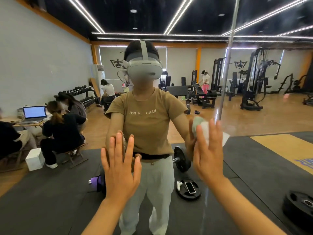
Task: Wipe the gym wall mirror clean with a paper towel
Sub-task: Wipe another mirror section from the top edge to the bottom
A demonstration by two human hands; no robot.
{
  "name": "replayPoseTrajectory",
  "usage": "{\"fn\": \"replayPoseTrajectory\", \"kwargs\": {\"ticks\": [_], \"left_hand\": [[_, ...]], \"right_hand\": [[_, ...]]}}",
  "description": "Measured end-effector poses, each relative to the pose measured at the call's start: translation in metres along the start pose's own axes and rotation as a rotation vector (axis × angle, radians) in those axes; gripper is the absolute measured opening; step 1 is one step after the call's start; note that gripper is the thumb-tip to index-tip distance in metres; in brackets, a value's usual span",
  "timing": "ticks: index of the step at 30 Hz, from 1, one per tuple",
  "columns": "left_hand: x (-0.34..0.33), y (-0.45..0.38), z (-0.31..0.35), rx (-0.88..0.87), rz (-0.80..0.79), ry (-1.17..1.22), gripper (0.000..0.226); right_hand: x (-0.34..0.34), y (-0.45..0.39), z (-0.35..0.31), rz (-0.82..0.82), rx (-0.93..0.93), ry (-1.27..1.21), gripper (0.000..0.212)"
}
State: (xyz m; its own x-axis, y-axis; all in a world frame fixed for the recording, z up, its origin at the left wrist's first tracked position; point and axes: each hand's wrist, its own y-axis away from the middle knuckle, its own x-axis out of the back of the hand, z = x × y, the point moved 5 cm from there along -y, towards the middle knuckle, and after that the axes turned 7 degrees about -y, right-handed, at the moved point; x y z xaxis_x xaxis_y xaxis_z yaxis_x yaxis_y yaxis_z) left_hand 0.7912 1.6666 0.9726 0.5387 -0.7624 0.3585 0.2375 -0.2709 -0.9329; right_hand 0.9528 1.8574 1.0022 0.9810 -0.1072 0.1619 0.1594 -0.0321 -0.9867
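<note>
The wall mirror (245, 116) fills the whole view and reflects me and the gym behind. My left hand (120, 168) lies flat on the glass with straight, spread fingers at waist height of my reflection. My right hand (209, 153) presses a crumpled white paper towel (205, 131) against the mirror with straight fingers; the towel sticks out above and to the right of the fingertips. A vertical seam (227, 68) between mirror panels runs just above the right hand.
Reflected in the mirror: a barbell (181, 158), a weight plate with a phone on it (189, 188), another plate (299, 207) at lower right, a purple bottle (96, 181), seated people at left, gym machines at the back right.
</note>
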Motion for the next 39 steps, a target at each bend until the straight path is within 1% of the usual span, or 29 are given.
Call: {"fn": "replayPoseTrajectory", "kwargs": {"ticks": [4,6,8,11,14,17,18,20,23,26,30,33,35,36,39], "left_hand": [[0.000,0.000,0.003,0.018,0.003,0.010,0.068],[0.000,-0.001,0.004,0.028,0.002,0.013,0.068],[0.001,-0.001,0.006,0.039,-0.001,0.012,0.068],[0.003,-0.001,0.008,0.045,-0.003,0.002,0.064],[0.002,0.000,0.006,0.051,-0.019,-0.011,0.063],[0.003,0.001,0.005,0.038,-0.026,-0.017,0.063],[0.003,0.000,0.004,0.038,-0.023,-0.021,0.063],[0.003,-0.002,0.005,0.039,-0.026,-0.044,0.063],[0.002,-0.002,0.005,0.033,-0.030,-0.067,0.063],[-0.002,0.000,0.006,0.053,-0.048,-0.097,0.063],[-0.001,0.000,0.009,0.066,-0.052,-0.092,0.061],[0.001,0.001,0.009,0.077,-0.048,-0.083,0.062],[0.002,0.001,0.014,0.093,-0.048,-0.082,0.063],[0.002,0.002,0.020,0.071,-0.052,-0.088,0.064],[0.000,0.016,0.038,-0.090,-0.056,-0.112,0.064]], "right_hand": [[-0.003,0.061,0.000,-0.135,0.037,-0.001,0.046],[-0.002,0.072,0.003,-0.170,0.060,0.007,0.045],[-0.002,0.062,0.008,-0.173,0.062,0.017,0.044],[0.000,0.017,0.006,-0.131,0.133,0.032,0.049],[0.009,-0.066,-0.003,-0.011,0.186,0.029,0.047],[0.020,-0.157,-0.007,0.122,0.145,0.009,0.045],[0.020,-0.176,-0.008,0.153,0.122,-0.004,0.045],[0.018,-0.184,-0.009,0.174,0.096,-0.022,0.044],[0.010,-0.148,-0.012,0.113,0.112,-0.067,0.048],[0.004,-0.091,-0.008,0.046,0.148,-0.089,0.056],[-0.008,0.013,-0.002,-0.122,0.204,0.000,0.077],[-0.012,0.083,0.005,-0.242,0.303,0.084,0.081],[-0.009,0.092,0.009,-0.296,0.373,0.119,0.080],[-0.006,0.087,0.009,-0.309,0.395,0.123,0.077],[0.004,0.045,0.007,-0.280,0.448,0.087,0.069]]}}
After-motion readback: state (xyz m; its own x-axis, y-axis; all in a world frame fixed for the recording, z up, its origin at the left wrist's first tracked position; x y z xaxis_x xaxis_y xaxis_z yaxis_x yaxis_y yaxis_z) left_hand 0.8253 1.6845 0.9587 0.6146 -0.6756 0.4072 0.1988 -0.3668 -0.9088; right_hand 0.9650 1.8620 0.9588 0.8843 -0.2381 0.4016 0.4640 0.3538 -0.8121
